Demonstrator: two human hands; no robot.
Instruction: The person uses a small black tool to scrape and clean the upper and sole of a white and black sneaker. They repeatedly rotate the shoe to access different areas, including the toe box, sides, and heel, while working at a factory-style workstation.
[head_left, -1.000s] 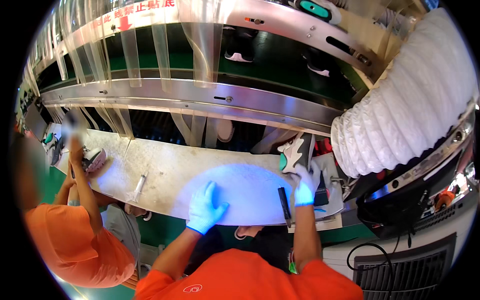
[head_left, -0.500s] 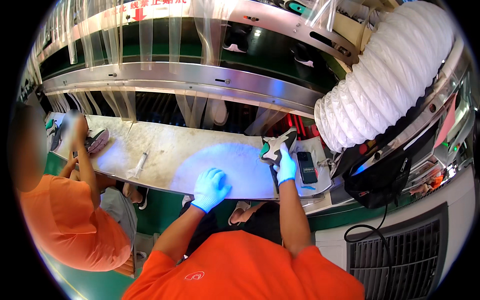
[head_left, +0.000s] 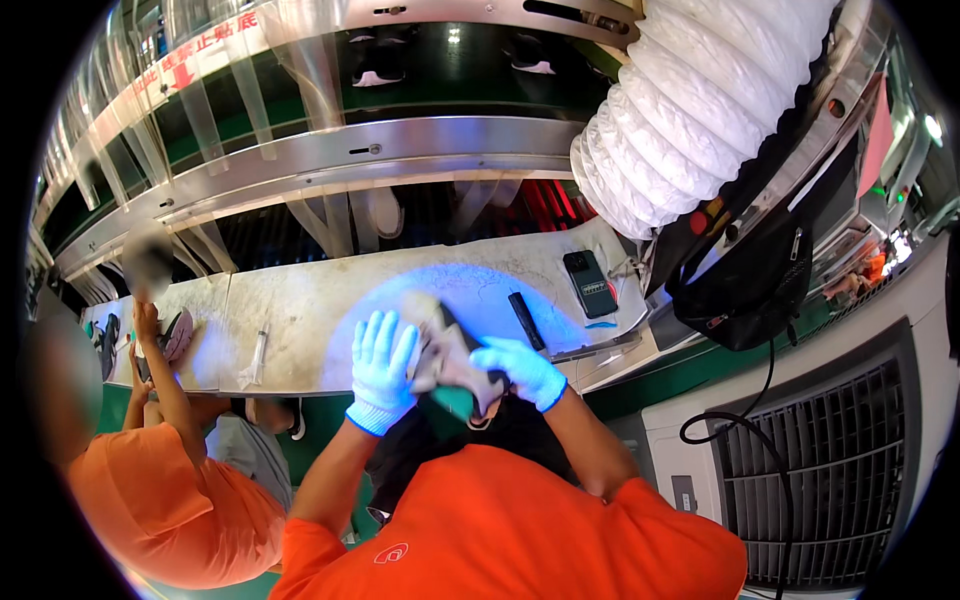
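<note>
A grey, white and black sneaker (head_left: 447,358) with a green patch is held in front of me, above the bench's near edge; motion smears it. My right hand (head_left: 525,370), in a white glove lit blue, is closed on its right side. My left hand (head_left: 383,368), gloved alike, stands open with its fingers stretched up, just left of the shoe; whether it touches the shoe I cannot tell. A short black stick-shaped object (head_left: 527,321) lies on the bench beyond my right hand.
A phone (head_left: 590,283) and a white syringe-like tube (head_left: 255,360) lie on the pale bench (head_left: 300,290). At left a co-worker in orange (head_left: 185,500) handles a shoe. Beyond runs a conveyor (head_left: 455,85) with shoes; a white ribbed duct (head_left: 690,110) hangs at right.
My right hand has brought the sneaker from the bench's right end toward me, uncovering the black stick-shaped object. My left hand has risen, fingers up, beside the shoe. The view has turned.
</note>
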